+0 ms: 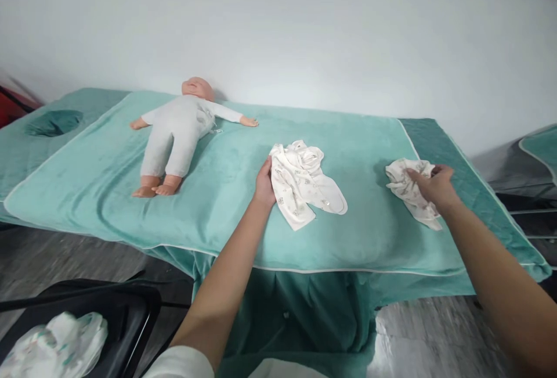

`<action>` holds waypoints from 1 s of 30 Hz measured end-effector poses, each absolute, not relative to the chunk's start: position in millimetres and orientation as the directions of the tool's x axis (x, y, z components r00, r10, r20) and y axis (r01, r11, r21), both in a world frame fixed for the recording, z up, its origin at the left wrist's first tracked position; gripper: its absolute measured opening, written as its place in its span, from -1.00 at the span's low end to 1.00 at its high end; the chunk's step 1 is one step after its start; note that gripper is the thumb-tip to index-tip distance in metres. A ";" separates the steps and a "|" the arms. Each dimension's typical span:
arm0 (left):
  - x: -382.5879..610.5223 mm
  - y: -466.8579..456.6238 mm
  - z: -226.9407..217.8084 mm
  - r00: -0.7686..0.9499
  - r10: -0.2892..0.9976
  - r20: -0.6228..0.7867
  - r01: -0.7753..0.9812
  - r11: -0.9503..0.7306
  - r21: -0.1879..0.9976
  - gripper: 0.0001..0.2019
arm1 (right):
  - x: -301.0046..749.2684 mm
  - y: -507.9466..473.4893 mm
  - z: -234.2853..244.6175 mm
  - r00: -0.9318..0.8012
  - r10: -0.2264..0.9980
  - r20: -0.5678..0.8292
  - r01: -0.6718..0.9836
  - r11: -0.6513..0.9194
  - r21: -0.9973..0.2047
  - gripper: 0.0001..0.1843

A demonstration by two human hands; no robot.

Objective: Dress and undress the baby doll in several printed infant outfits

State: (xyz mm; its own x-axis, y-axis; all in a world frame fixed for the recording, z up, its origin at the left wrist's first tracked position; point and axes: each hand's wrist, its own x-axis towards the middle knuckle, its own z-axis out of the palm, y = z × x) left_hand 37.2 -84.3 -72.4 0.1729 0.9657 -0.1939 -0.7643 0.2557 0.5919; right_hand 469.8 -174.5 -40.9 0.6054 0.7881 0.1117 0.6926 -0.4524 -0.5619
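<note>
My left hand (264, 185) is at the left edge of a crumpled white baby garment (300, 183) with a small print. Its thumb lies along the cloth, and the other fingers are partly hidden under it. Farther right, my right hand (435, 185) pinches a second bunched white cloth garment (409, 183), which rests on the bed cover. On the left a baby doll (176, 125) lies on its back, dressed in a pale bodysuit, arms spread and feet toward me. Neither hand touches the doll.
A teal cover (226, 209) is spread over the massage bed, which has a face hole (54, 123) at its left end. Behind it stands a white wall (278, 41). At lower left, a black chair (139, 314) carries a crumpled white diaper (65, 343).
</note>
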 end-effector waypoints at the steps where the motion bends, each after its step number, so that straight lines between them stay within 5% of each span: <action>1: 35.1 -83.0 -70.1 0.140 0.973 -0.183 -0.743 0.226 0.630 -0.65 | 473.1 -177.0 -37.5 0.626 0.767 0.145 0.675 -0.439 -0.593 -0.13; 6: 27.2 -67.4 -47.3 0.015 0.986 -0.166 -0.378 0.159 0.912 -0.64 | 452.2 -182.8 -21.8 0.466 0.744 0.478 0.831 -0.184 -0.524 -0.17; 11: 35.2 -62.3 1.7 0.106 0.994 0.028 0.032 -0.031 0.999 -0.88 | 347.6 -158.0 -0.5 0.202 0.878 0.433 0.794 0.112 -0.598 -0.32; 14: 33.8 -79.7 44.7 0.327 0.918 0.224 0.043 -0.251 0.967 -0.89 | 279.3 -140.4 33.3 -0.112 0.921 0.373 0.696 0.341 -0.633 -0.40; 18: 16.8 -111.5 97.4 0.416 0.866 0.278 0.070 -0.336 0.939 -0.86 | 220.9 -123.8 87.9 -0.392 0.849 0.354 0.542 0.525 -0.656 -0.53; 25: -7.9 -128.7 124.8 0.221 0.822 0.525 0.348 -0.570 0.745 -0.83 | 183.3 -125.7 145.9 -0.404 0.825 0.395 0.653 0.562 -0.507 -0.80; 30: -1.5 -129.9 115.7 0.159 0.806 0.570 0.629 -0.528 0.571 -0.78 | 175.2 -138.8 155.6 -0.363 0.804 0.472 0.799 0.529 -0.286 -0.79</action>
